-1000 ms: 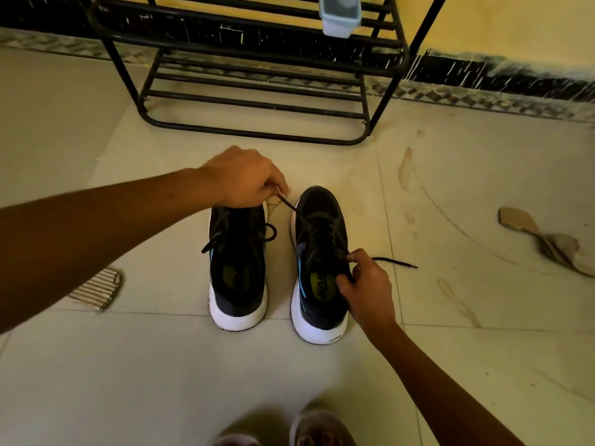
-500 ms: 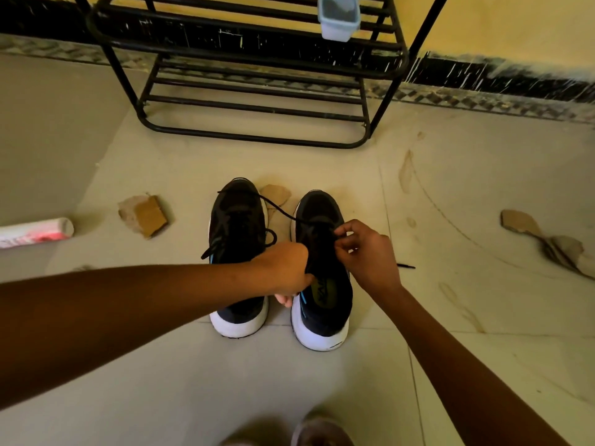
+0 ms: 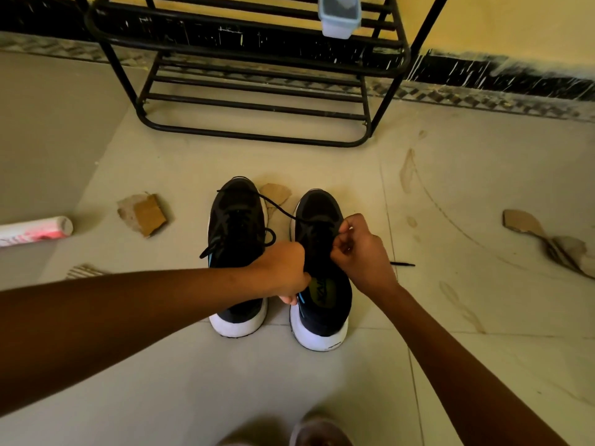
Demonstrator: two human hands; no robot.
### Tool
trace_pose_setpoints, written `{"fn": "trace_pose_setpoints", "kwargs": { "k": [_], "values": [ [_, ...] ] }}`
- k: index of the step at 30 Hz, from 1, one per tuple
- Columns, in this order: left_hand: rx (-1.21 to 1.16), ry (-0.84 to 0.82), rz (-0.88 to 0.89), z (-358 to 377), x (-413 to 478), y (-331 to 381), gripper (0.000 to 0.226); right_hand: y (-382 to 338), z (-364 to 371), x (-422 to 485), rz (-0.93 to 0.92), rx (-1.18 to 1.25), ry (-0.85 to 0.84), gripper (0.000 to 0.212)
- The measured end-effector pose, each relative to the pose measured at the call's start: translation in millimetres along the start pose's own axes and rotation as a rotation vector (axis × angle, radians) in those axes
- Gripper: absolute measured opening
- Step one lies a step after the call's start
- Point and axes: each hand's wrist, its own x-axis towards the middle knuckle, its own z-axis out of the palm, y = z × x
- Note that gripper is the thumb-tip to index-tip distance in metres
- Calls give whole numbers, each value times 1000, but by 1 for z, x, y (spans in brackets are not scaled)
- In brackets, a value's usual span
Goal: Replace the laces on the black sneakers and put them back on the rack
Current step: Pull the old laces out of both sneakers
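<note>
Indoors, on a pale tiled floor (image 3: 450, 365), a person works on a pair of black, white-soled sneakers. They stand side by side with their toes pointing toward a black metal rack (image 3: 257, 136) set against the wall.

The right hand (image 3: 362, 255) is over the lacing of the right sneaker (image 3: 322, 209), thumb and forefinger closed in a pinch on a black lace (image 3: 279, 207). From that pinch the lace runs slack across the gap between the shoes and over the toe of the left sneaker (image 3: 236, 217). A loose lace end (image 3: 402, 264) lies on the floor just beside the right sneaker's outer side.

The left hand (image 3: 283, 272) sits between the two shoes at the right sneaker's inner collar, its fingers curled under. Whether they grip anything cannot be told, as the back of the hand hides them.

Both sneakers rest on the floor, apart from the rack, where a pale blue container (image 3: 339, 14) stands on an upper shelf. A cardboard piece (image 3: 146, 214) lies to the left of the shoes, and a small scrap (image 3: 275, 193) lies between their toes. A crumpled piece (image 3: 544, 239) lies well off to the right. A white-and-red roll (image 3: 35, 228) rests at the left edge.
</note>
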Motion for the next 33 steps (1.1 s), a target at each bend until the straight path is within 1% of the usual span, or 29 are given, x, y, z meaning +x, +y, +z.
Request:
{"fn": "trace_pose_setpoints", "kwargs": {
  "k": [2,4,7,10,12,15,19,21,24,25,27,30,32,33],
  "values": [
    [-11,38,5,1,-1,0,26,2,-4,1,16,54,-11,32],
    [-62,93,-20,1,1,-1,25,3,-6,2,2,57,-5,32],
    [-108,99,-36,1,0,2,25,3,-4,5,-6,15,-5,29],
    [-128,112,-41,1,0,1,25,-1,-6,7,16,30,-64,30],
    [-133,112,-46,1,-1,-1,26,-3,-11,9,29,58,-72,29],
    [-95,74,-52,0,0,-3,27,-6,-16,11,43,144,-43,30],
    [-152,127,-65,-1,3,-2,24,-4,-13,13,32,183,-10,40],
    [-147,127,-69,-1,2,-2,24,-1,-11,14,27,239,8,41],
    [-73,51,-59,-2,2,-4,25,-1,-9,12,22,302,47,41],
    [-52,31,-58,-3,2,-5,27,-1,-8,11,13,301,62,42],
    [-40,42,-49,-2,1,-5,30,-2,-8,7,-26,246,82,39],
    [-132,90,-62,-2,2,-1,26,-6,-10,5,-101,35,55,29],
    [-166,92,-61,-2,3,2,24,-6,-11,7,-38,4,43,32],
    [-168,91,-54,-1,3,3,24,-5,-12,8,8,-14,36,28]
  ]
}}
